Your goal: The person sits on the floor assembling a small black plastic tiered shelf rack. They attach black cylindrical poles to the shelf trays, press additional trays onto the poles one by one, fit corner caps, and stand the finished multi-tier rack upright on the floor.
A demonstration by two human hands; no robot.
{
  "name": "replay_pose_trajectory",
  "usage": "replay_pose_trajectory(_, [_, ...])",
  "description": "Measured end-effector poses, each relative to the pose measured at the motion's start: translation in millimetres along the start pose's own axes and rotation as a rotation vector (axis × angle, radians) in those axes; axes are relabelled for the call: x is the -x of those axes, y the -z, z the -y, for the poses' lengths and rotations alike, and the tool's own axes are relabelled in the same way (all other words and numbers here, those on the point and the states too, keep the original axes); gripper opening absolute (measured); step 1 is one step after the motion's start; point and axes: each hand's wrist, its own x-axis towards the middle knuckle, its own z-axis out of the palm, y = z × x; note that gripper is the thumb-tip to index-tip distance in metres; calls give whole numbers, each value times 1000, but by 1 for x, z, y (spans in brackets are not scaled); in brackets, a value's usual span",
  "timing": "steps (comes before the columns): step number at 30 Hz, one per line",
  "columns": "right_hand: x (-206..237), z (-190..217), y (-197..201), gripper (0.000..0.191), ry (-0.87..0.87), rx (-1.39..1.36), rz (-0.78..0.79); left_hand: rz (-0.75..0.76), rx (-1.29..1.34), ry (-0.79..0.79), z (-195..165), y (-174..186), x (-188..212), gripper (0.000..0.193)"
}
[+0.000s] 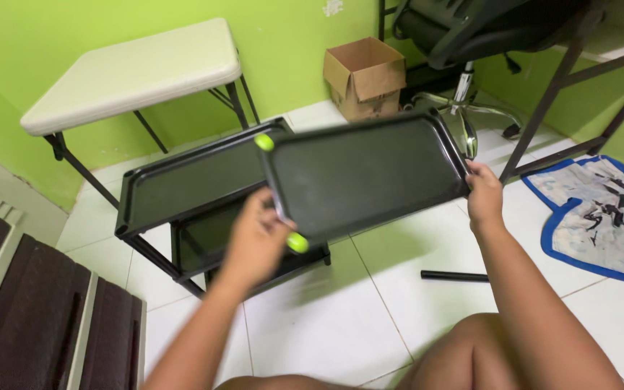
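A black rectangular plastic tray (pixel 366 173) with two lime-green knobs on its left edge is held up in the air over the floor. My left hand (pixel 256 238) grips its left edge between the green knobs. At the tray's right edge, my right hand (pixel 484 195) is closed on the rim. Behind and below the tray stands a black shelf rack (pixel 182 184) with an upper tray and a lower tray, tilted on the white tile floor.
A loose black tube (pixel 454 276) lies on the tiles. A white folding table (pixel 135 72) stands at the back left, a cardboard box (pixel 364 76) and office chair (pixel 464 29) behind. A blue-edged cloth (pixel 601 217) lies at right.
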Motion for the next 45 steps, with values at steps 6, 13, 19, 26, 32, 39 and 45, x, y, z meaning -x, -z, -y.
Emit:
replay_pose_trajectory(6, [42, -135, 56, 42, -287, 880, 12, 34, -175, 428, 162, -118, 87, 61])
replay_pose_trajectory(13, [68, -159, 20, 53, -507, 1054, 463, 255, -642, 791, 307, -113, 97, 71])
replay_pose_trajectory(19, [66, -176, -14, 51, -595, 933, 602, 415, -749, 889, 313, -99, 93, 64])
replay_pose_trajectory(26, [53, -257, 7, 56, -387, 879, 601, 408, -748, 1014, 312, -111, 86, 70])
replay_pose_trajectory(32, [32, -254, 45, 45, -670, 1364, 633, 159, -954, 856, 281, -127, 92, 76])
replay_pose_trajectory(39, [17, -210, 103, 65, -1023, 1189, 151, 189, -767, 389, 212, -204, 84, 45])
replay_pose_trajectory(45, [36, -215, 135, 70, -1123, 1088, 0, 339, -444, 493, 244, -333, 47, 54])
